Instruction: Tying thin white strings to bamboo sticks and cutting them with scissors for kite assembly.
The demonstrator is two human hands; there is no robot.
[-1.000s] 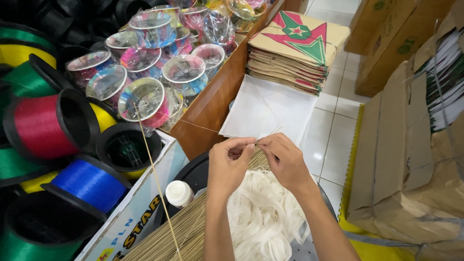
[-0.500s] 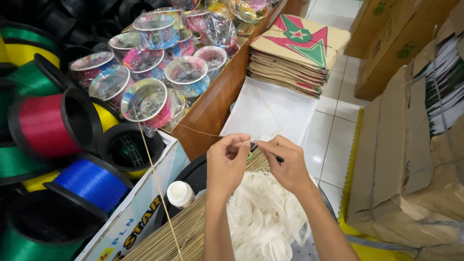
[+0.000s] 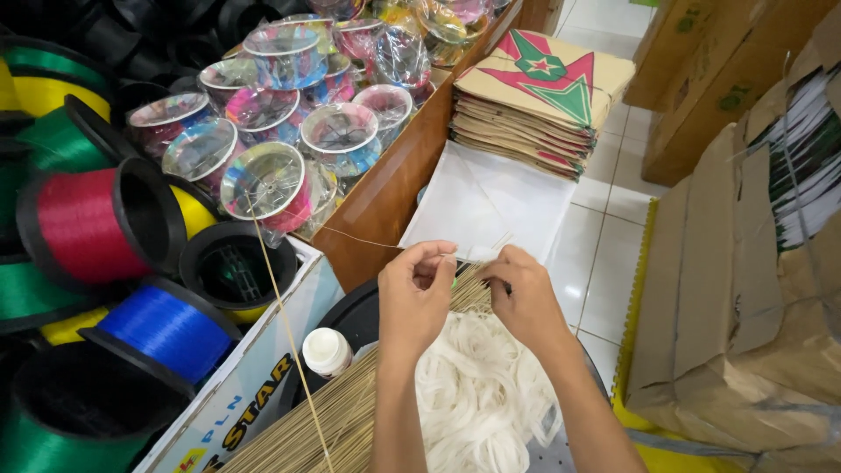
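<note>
While both hands pinch a thin stick (image 3: 385,243) above the stick bundle (image 3: 350,412) and white strands (image 3: 477,394), left hand (image 3: 416,293) and right hand (image 3: 526,298) should, I judge, keep each grip pressed together, close and level, so it doesn't snap.

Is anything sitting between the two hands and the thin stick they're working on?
Nothing visible. The left hand and right hand both already pinch the thin stick at their fingertips, above the bundle of sticks and the white string heap. Neither blocks the grip.
</note>
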